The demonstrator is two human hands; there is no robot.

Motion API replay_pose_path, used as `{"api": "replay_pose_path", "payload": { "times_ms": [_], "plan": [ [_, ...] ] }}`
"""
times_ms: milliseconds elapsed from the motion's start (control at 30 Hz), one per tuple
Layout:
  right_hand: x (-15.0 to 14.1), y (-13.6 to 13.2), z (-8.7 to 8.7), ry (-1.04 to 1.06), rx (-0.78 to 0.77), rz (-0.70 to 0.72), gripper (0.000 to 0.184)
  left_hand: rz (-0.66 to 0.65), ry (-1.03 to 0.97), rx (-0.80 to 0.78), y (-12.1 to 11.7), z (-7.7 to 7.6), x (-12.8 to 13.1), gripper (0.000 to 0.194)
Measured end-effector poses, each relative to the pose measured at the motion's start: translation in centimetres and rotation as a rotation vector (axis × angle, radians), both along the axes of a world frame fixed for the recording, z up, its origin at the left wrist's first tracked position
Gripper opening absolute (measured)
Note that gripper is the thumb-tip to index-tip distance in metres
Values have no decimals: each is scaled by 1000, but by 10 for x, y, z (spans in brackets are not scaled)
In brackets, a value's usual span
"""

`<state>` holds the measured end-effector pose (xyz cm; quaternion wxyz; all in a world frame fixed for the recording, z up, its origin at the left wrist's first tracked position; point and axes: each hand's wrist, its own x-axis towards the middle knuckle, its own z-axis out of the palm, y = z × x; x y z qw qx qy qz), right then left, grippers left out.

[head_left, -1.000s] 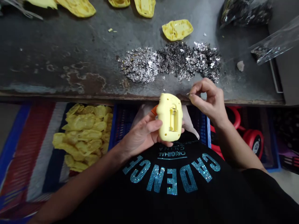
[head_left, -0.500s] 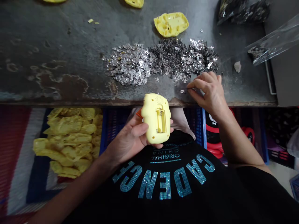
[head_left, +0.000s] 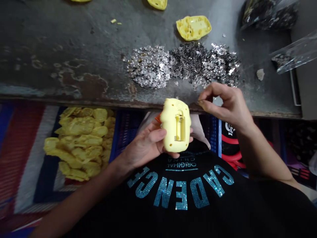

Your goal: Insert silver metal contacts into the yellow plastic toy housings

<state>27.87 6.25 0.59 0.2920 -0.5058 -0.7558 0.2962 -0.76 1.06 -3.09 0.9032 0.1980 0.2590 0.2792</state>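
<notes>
- Fingers of the right hand pinch closed on a tiny dark piece, too small to make out; the left hand grips a yellow housing, recess facing up, at the near edge of the tabletop.
- From the housing, metal pieces heap from 11 to 1 o'clock, blocking the way to an open shell at 12; piled yellow shells lie at 9.
- Against half a second ago, the right fingertips sit nearer the housing.

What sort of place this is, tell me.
Likely an assembly workshop: small metal pieces lie piled on a worn bench, yellow plastic shells are heaped nearby, and the left hand holds a yellow casing.
</notes>
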Motion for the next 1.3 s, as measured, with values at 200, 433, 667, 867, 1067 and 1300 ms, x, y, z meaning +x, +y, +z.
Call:
{"api": "replay_pose_path", "payload": {
  "times_ms": [200, 433, 667, 867, 1067, 1300],
  "plan": [
    [-30, -26, 8, 430, -116, 59, 24, -67, -75, -9, -3, 11, 2, 69],
    [-37, -31, 7, 357, -63, 79, 13, -46, -80, -16, -10, 18, 5, 66],
    [-36, -40, 10, 276, 44, 57, 9, -38, -76, -4, -15, 22, 8, 56],
    [-33, -44, 6, 267, 164, 66, 9, -44, -208, 38, -17, 9, 10, 54],
    [-35, -51, 2, 292, 257, 24, 10, -67, -243, 60, -17, 6, 10, 59],
    [-33, -59, -1, 98, 417, -11, 6, -67, -175, 33, -15, 8, 12, 75]
  ]
}}
